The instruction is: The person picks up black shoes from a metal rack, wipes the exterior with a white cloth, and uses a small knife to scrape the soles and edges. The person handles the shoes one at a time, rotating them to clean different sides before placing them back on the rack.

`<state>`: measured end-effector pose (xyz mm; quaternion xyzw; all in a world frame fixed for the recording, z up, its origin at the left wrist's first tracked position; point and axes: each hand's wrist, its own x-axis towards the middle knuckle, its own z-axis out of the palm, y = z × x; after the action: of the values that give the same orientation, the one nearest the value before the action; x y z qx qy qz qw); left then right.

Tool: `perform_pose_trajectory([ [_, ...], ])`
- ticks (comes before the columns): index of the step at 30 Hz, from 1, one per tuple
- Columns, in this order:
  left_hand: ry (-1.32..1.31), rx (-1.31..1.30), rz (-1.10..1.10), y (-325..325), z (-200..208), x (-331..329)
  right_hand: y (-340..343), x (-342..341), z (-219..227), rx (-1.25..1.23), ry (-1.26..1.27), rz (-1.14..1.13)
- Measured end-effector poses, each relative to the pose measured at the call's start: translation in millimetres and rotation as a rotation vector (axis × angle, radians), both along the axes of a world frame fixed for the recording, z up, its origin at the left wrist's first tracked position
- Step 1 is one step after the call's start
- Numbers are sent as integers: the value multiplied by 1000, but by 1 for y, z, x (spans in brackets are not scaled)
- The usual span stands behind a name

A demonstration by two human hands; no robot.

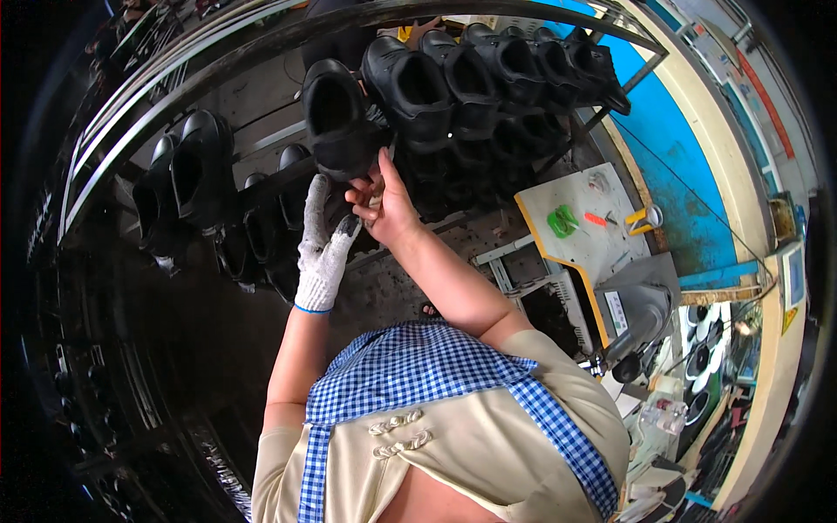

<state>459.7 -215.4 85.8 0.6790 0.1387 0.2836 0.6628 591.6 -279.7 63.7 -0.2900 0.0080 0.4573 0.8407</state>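
Note:
A black shoe [333,118] stands on the upper bar of a metal rack, its heel toward me. My left hand [321,261] wears a white knitted glove with a dark fingertip. Its fingers point up with the thumb apart, and the longest one reaches the shoe's heel. Bare, my right hand [390,207] is just below the right side of that heel, thumb raised and the other fingers loosely curled and apart. Whether the thumb presses on the shoe is hard to make out. Neither hand shows a thing enclosed in it. More black shoes [408,87] stand in a row to the right.
Several black shoes [202,166] hang on the rack's left part. The dark metal frame [261,35] crosses overhead. At right, a white-topped table [575,196] holds green and orange pieces and a yellow-and-white roll [643,220]. A grey machine [641,296] stands beside it.

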Motion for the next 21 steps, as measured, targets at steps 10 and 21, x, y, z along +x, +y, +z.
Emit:
perform_pose_trajectory([
  [10, -136, -108, 153, 1, -15, 14, -120, -12, -68, -376, -200, -15],
  [21, -111, -185, 96, -2, -16, 27, -154, -25, -114, -458, -182, -12],
])
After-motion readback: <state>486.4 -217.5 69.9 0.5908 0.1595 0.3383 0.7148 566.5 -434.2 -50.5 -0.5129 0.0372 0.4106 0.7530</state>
